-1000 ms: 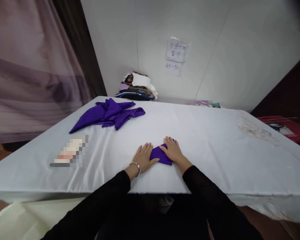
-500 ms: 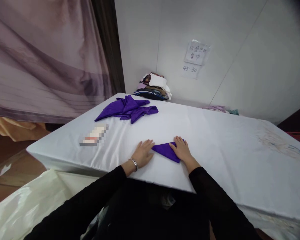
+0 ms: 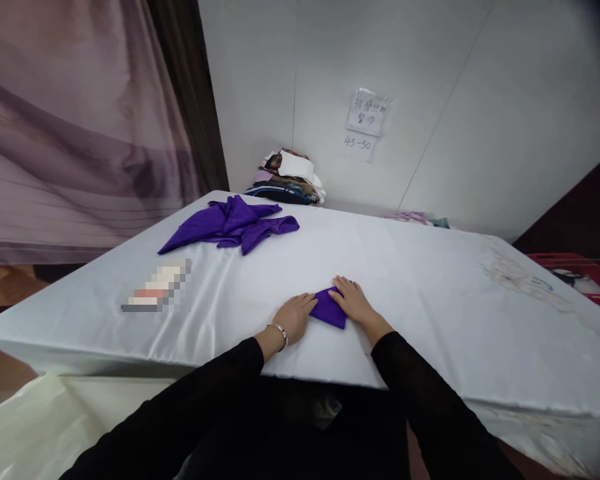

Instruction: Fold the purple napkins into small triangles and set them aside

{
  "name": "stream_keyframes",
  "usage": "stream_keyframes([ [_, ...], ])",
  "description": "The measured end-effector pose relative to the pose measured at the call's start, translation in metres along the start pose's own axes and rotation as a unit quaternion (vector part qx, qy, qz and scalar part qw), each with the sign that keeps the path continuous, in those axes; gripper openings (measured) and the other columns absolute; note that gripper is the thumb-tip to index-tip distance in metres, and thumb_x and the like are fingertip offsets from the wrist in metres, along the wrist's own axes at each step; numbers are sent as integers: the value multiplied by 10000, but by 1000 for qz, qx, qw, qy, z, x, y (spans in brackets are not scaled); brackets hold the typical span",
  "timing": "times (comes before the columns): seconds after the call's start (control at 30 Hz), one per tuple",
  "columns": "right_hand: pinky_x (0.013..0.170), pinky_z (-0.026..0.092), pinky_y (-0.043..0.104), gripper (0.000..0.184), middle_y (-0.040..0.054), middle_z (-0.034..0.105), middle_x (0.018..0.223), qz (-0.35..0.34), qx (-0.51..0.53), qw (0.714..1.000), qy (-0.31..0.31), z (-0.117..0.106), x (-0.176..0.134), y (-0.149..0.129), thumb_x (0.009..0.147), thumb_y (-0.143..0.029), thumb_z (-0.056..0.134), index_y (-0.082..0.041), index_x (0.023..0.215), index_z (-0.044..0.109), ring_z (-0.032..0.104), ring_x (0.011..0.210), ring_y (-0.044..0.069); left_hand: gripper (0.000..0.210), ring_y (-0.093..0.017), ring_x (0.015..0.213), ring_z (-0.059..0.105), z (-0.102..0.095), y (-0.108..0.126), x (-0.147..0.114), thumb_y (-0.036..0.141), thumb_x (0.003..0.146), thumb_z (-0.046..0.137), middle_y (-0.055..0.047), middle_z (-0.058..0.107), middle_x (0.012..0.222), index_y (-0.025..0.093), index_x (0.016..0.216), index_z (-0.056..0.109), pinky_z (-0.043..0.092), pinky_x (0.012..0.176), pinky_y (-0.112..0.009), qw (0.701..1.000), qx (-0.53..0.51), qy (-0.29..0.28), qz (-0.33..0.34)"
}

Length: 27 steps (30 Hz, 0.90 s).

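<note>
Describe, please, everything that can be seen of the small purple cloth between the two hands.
The small purple cloth is plain deep purple, with no visible pattern. It looks like soft fabric, folded into a compact piece with fairly straight edges; its layers cannot be counted. It lies flat on the white-covered table, toward the person's side. The left hand touches its left end with the fingertips; the right hand rests over its right part, hiding some of the outline.

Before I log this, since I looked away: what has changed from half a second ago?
The bare left hand has moved rightward, nearer the right hand, and now covers the left tip of the small folded purple cloth. The bare right hand stays on the cloth; the crumpled purple fabric lies as before.
</note>
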State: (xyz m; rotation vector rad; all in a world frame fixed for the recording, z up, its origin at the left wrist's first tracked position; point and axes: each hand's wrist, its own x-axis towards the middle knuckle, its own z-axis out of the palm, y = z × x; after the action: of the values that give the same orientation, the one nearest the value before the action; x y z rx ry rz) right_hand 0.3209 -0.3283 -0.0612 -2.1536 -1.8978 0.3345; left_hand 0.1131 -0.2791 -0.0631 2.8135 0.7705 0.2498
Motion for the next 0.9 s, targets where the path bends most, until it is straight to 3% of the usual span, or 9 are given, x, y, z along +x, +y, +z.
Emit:
stream_keyframes([
  [0.17,1104,90,405,544,27,286,1476,-20,24,1000,2,-7,-8,19,923,-506,265,-230,1384,348,183,1371,172,519,-211,1261,415,2,0,2,56,775,398,-86,477,1360,163,1277,471,308,1061,-375,1000,-6,21,-1],
  [0.33,1110,77,411,541,24,302,1469,-26,69,997,0,-7,-10,28,917,-514,264,-243,1373,370,186,1371,170,382,-208,1166,510,-2,-4,5,202,828,452,-54,575,1257,207,1200,540,367,1006,-341,998,-43,45,-8],
  [0.47,1116,60,423,522,18,318,1460,-35,124,992,-5,-10,-13,32,913,-505,269,-257,1353,401,195,1370,167,283,-171,889,628,-10,-10,15,306,874,404,9,692,970,273,1061,614,463,777,-272,984,-128,61,-109],
  [0.63,1120,53,430,548,37,398,1417,-68,171,983,2,-9,-18,37,852,-487,436,-252,1345,410,263,1346,187,262,-149,667,591,-16,-22,33,390,841,445,20,643,687,228,829,650,428,610,-247,945,-226,105,-210],
  [0.73,1075,203,430,455,52,549,1282,-30,205,976,61,-4,-17,34,811,-430,503,-231,1219,543,433,1231,221,251,-149,667,590,-15,-30,42,404,805,488,21,644,684,214,789,652,432,601,-245,919,-278,121,-251],
  [0.83,822,434,343,327,32,678,946,23,272,957,96,0,-14,26,825,-429,458,-207,983,639,600,905,202,239,-156,734,612,-14,-35,47,392,798,503,5,678,775,209,826,655,452,646,-246,905,-304,140,-262],
  [0.9,663,439,286,302,3,652,769,49,272,954,118,0,-12,20,817,-447,463,-206,861,640,587,733,176,247,-163,785,621,-15,-39,48,407,797,515,-6,689,839,218,880,651,457,675,-247,906,-288,143,-276],
])
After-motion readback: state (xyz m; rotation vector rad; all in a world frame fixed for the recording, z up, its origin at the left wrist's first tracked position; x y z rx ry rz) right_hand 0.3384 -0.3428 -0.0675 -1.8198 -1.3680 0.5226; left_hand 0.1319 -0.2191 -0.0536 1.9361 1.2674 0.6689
